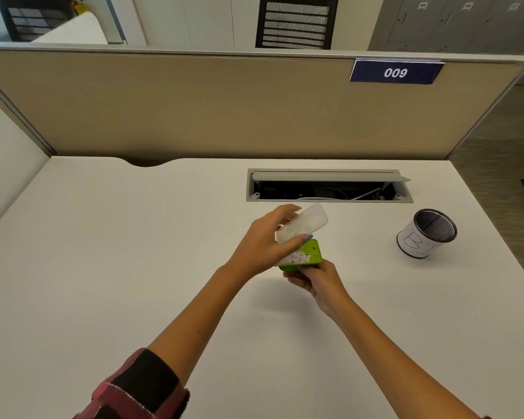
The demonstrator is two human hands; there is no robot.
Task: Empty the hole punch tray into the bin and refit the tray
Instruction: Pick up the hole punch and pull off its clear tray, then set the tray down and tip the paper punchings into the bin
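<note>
My left hand [265, 241] grips a translucent white tray [304, 222], lifted clear of the green hole punch [310, 256] and tilted up to the right. My right hand [313, 278] holds the punch from below, above the white desk. White paper bits show on the punch's exposed underside. The bin [427, 232], a small black mesh cup wrapped in white paper with handwritten letters, stands upright to the right, well apart from both hands.
An open cable hatch [328, 186] with a raised flap lies in the desk [133, 252] just behind the hands. A beige partition [194, 107] with a "009" label closes the far edge. The desk's right edge drops to the floor past the bin.
</note>
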